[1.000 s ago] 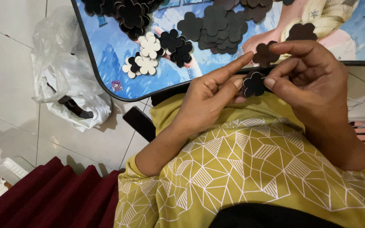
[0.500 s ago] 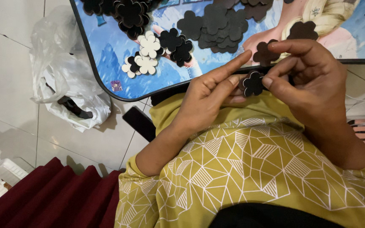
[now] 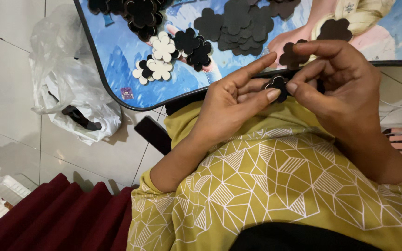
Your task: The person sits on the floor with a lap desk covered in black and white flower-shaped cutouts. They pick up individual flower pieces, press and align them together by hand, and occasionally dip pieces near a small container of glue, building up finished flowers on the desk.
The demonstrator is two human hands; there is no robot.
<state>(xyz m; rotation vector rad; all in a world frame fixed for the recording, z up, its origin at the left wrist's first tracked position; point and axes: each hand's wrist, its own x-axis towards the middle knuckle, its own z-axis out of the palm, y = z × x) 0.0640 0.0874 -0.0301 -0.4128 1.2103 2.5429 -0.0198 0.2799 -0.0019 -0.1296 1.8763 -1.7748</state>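
Left hand point(image 3: 231, 100) and right hand point(image 3: 336, 81) fingertip-to-fingertip

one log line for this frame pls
left hand | pinching black flower cutout | right hand | pinching same cutout | small table | black and white flower cutouts piled on it

The person wears a mustard-yellow top point(image 3: 275, 186) with white geometric line patterning; the sleeves end at the forearms, hands bare.

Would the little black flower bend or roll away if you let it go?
The black flower piece, pinched between left hand and right hand, looks thin and flat, so probably light and slightly bendy. Flat with petals, it likely wouldn't roll, just flutter down.
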